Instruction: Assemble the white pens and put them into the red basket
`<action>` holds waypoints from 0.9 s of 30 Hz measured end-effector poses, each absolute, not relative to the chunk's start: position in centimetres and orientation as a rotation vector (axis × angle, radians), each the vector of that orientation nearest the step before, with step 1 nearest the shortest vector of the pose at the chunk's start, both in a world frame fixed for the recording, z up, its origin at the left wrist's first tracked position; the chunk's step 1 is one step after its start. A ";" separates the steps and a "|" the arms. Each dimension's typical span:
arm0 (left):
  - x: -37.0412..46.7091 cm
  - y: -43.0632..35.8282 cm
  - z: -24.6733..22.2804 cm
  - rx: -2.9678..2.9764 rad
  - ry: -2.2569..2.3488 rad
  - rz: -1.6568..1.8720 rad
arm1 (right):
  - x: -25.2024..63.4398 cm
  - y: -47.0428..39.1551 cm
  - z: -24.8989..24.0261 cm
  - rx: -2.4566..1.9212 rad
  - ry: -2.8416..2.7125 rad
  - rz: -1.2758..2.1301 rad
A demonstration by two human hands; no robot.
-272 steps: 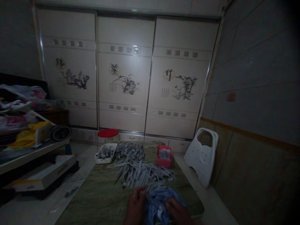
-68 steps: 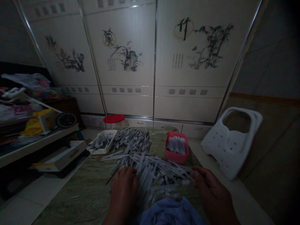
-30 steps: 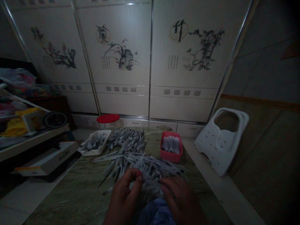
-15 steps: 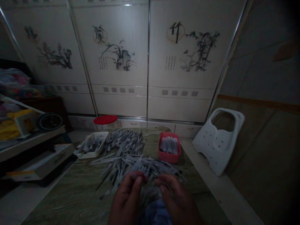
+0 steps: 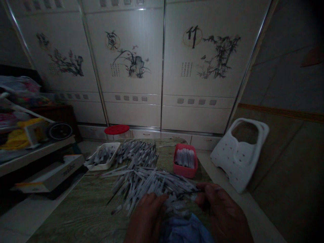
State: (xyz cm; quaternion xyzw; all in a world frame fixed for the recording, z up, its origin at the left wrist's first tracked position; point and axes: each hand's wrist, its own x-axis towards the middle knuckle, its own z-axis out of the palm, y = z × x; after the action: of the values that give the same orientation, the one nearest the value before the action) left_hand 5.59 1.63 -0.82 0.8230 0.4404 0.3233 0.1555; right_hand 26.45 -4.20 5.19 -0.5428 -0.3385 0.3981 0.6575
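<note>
A heap of thin, whitish, see-through pens (image 5: 149,179) lies spread over the table (image 5: 73,202), several with dark ends. My right hand (image 5: 222,206) is closed, pinching a slim dark pen (image 5: 189,192) between thumb and fingers above the near right side of the heap. To its left, my left hand (image 5: 149,214) has its fingers curled together at the heap's near edge, close to the other end of that pen. What those fingers hold, if anything, is hidden. Crumpled blue cloth (image 5: 186,229) and some clear plastic pieces (image 5: 178,206) lie between my hands.
A pink basket (image 5: 186,172) of upright pens stands at the table's right; a white tray (image 5: 101,167) of pens sits at the left. Beyond are a red stool (image 5: 116,129) and sliding cabinet doors (image 5: 131,114). A white plastic chair (image 5: 238,155) leans at right.
My hands have moved apart: the right went to the right and now shows the dark pen, while the left turned over, its back now upward. The view has shifted slightly.
</note>
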 end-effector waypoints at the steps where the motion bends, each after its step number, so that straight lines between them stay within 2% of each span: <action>1: 5.6 1.7 -1.0 2.353 1.251 0.927 | 26.5 -4.1 5.1 -1.248 -0.767 0.886; 13: 4.7 1.7 0.7 2.356 1.234 0.779 | 27.4 -3.9 4.4 -1.333 -0.780 0.838; 22: 5.4 1.7 -0.6 2.339 1.201 0.934 | 26.7 -3.5 4.6 -1.303 -0.840 0.914; 27: 5.2 1.6 -0.1 2.373 1.103 0.766 | 25.6 -3.2 4.1 -1.316 -0.907 0.943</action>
State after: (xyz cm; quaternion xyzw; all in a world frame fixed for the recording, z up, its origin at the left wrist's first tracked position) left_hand 5.23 1.65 -0.11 0.8517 0.3958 0.2749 0.2058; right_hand 25.57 -3.16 4.13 -0.5675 -0.3910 0.4065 0.5998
